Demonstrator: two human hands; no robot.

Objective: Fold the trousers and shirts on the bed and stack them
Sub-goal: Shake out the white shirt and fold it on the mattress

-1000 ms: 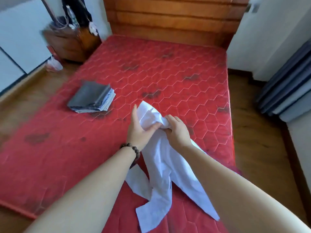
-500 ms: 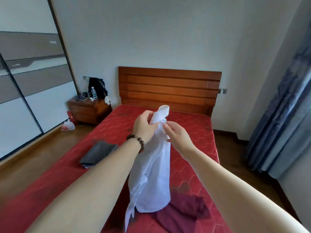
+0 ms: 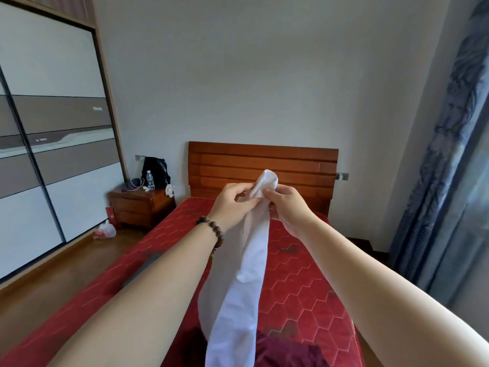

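Note:
A white shirt (image 3: 244, 284) hangs in the air in a long bunched strip above the red mattress (image 3: 299, 284). My left hand (image 3: 232, 201) and my right hand (image 3: 288, 205) both pinch its top end, close together, in front of the headboard. Its lower end drops out of view at the bottom edge. A dark maroon garment (image 3: 285, 352) lies crumpled on the mattress near me, partly behind the shirt. The folded grey stack (image 3: 146, 263) shows only as a dark sliver behind my left forearm.
A wooden headboard (image 3: 264, 165) stands against the far wall. On the left are a bedside table (image 3: 140, 205) with a bottle and a black bag, a plastic bag (image 3: 105, 231) on the floor and a sliding wardrobe (image 3: 53, 144). Blue curtains (image 3: 449, 154) hang on the right.
Both hands have lifted the white shirt off the mattress to chest height, and it now hangs stretched out. My view has tilted up from the bed to the far wall.

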